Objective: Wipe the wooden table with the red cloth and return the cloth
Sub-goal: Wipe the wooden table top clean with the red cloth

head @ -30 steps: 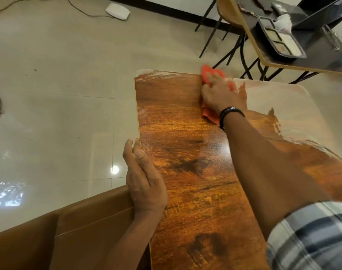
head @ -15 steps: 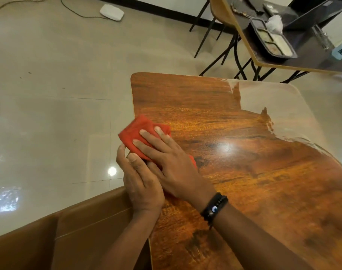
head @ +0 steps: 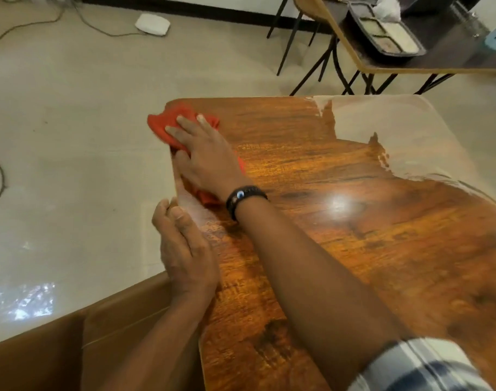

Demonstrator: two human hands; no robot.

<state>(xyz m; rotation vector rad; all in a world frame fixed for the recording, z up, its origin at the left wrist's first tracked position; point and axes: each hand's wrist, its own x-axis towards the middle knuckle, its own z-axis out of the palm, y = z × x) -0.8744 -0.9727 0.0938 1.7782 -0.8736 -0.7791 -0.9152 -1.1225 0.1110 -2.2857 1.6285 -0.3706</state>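
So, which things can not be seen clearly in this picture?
Head view only:
- Red cloth: middle hidden under the right hand, which presses it.
- Brown wooden table: near and right parts cut off by the frame edges.
- Black compartment tray on the far table: contents too small to tell.
- Checked sleeve: blurred.

The right hand (head: 207, 156) lies palm down at the far left, fingers straight and spread, pressing on the cloth (head: 179, 117). Its forearm reaches in from the near right, with a black band (head: 245, 197) on the wrist. The left hand (head: 184, 255) rests flat, fingers together, on the left edge of the tabletop (head: 354, 221).
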